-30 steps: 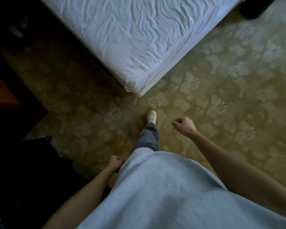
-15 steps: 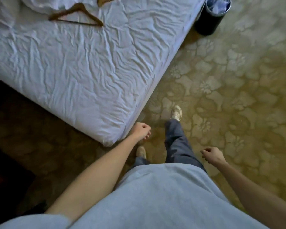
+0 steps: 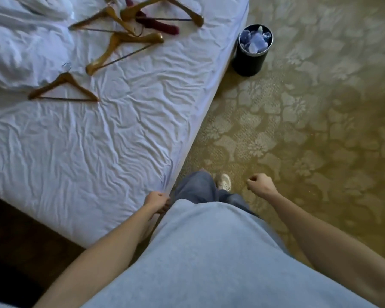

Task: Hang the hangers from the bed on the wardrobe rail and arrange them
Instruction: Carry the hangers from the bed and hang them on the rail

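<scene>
Several wooden hangers lie on the white sheet of the bed (image 3: 102, 152) at the upper left. A dark brown hanger (image 3: 63, 88) lies nearest. Beyond it lies a light wooden hanger (image 3: 120, 50), and further back are more hangers (image 3: 165, 10), one of them a dark red padded hanger (image 3: 160, 25). My left hand (image 3: 157, 200) is a loose fist at the bed's near corner, holding nothing. My right hand (image 3: 259, 184) is also curled shut and holds nothing, over the carpet. Both hands are far from the hangers. The wardrobe rail is not in view.
A black waste bin (image 3: 250, 56) with crumpled paper stands on the patterned carpet (image 3: 309, 130) beside the bed's right edge. A bunched white duvet (image 3: 13, 41) lies at the bed's upper left. Dark furniture or floor fills the lower left. My leg and shoe (image 3: 223, 182) are beside the bed corner.
I have walked closer along the bed's right side. More of the bed has come into view, with several hangers and the bin now visible. Both hands stay curled as my arms swing.
</scene>
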Available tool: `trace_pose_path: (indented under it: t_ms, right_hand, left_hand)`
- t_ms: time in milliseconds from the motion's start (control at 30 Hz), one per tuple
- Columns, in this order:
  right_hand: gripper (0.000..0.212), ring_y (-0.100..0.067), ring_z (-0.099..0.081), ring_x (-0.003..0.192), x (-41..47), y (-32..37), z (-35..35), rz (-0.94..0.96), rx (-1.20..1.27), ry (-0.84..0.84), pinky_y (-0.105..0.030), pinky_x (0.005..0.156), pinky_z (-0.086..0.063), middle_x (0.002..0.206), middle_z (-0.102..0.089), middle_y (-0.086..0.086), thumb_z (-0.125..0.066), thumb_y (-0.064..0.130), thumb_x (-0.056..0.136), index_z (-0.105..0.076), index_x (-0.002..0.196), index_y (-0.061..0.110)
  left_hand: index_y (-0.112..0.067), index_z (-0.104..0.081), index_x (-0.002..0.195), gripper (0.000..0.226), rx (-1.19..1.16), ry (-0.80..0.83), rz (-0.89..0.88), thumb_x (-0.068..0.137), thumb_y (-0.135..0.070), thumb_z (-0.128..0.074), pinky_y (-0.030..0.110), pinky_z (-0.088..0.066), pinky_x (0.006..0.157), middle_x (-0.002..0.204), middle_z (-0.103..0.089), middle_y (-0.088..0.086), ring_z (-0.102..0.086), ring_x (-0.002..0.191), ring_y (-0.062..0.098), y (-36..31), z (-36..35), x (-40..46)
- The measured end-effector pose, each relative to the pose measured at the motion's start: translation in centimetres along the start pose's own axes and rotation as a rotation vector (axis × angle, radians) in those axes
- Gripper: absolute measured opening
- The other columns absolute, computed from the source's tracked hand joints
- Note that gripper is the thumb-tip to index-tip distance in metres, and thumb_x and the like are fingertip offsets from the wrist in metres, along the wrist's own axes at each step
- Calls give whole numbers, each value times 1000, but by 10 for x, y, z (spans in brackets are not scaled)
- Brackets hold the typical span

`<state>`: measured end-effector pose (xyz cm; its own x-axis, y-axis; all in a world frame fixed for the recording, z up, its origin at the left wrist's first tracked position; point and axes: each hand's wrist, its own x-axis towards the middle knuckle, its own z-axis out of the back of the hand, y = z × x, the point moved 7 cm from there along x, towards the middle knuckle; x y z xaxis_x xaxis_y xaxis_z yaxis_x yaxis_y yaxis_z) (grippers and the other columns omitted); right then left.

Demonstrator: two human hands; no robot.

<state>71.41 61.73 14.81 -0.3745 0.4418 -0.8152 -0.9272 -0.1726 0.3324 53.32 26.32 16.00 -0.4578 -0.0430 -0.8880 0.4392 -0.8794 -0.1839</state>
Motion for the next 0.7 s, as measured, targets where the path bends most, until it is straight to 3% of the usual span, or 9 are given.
trace_pose_path:
  t_ms: [100,200,367,567,700]
  right_hand:
    - [25,-26,-66,70,37,66,26,82,-9,17,-40,68,-57,81,-74,-16,-58,20,89,-73,84,0]
    - [26,-23,-62,64,77,125,46,138,-40,58,-34,60,-51,78,-73,-18,-58,17,88,-72,86,-4]
    - [18,-20,-69,73,143,190,94,134,-121,129,-35,73,-59,82,-75,-7,-58,19,92,-74,88,10]
    - [28,-19,-60,63,225,225,193,10,-302,101,-31,62,-50,73,-70,-8,-59,19,94,-73,95,-6]
    - [29,-23,-59,63,274,273,249,17,-352,78,-31,60,-48,87,-74,-23,-56,16,91,-72,89,-7]
  left_hand:
    - [-11,-66,64,29,4,-9,54,91,-19,-63,18,-42,43,58,-63,5,-53,41,13,-14,12,9]
    - [-8,-69,69,26,-28,-11,116,92,-15,-60,17,-40,39,53,-63,2,-53,36,10,-34,21,29]
    - [-3,-75,76,26,-134,17,154,90,-22,-63,30,-54,58,71,-74,12,-67,60,25,-104,36,80]
    - [-6,-72,70,28,-198,22,38,89,-25,-63,35,-60,68,72,-73,13,-68,65,25,-278,79,131]
    - [-2,-71,82,24,-264,20,-76,94,-15,-56,24,-52,51,74,-71,9,-61,56,17,-412,112,143]
